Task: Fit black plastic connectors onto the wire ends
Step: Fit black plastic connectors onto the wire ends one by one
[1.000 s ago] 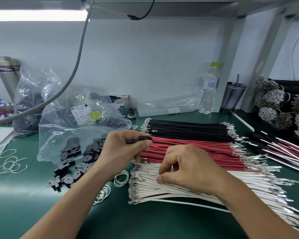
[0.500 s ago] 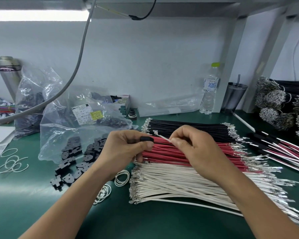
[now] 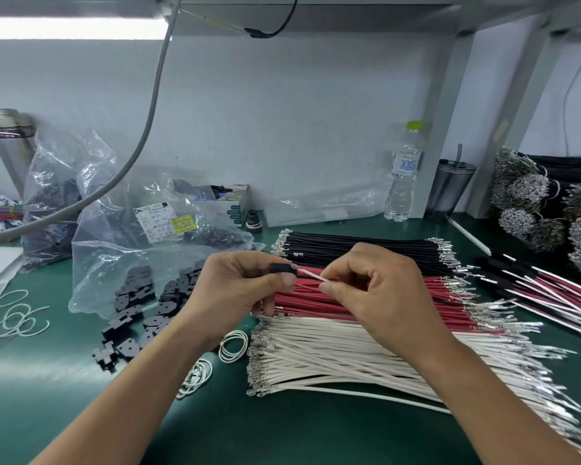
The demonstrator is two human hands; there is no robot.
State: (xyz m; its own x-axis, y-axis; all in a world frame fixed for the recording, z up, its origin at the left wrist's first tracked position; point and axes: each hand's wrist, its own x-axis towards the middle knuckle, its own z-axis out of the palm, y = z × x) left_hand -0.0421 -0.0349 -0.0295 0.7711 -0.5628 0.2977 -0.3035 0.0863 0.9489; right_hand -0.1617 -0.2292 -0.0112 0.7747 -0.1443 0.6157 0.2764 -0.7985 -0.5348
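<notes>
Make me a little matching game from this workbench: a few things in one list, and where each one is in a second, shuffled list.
Things:
1. black connector
2. white wire
3. water bottle
4. rubber bands

Places:
A. standing at the back by the wall
B. pinched in the right hand
C. lying at the far left of the green table
D. held in the left hand

Pairs: 1-D, 2-B, 3-A, 4-C

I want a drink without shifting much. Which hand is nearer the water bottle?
Right. The right hand lies below-left of the water bottle; the left hand is farther left.
</notes>
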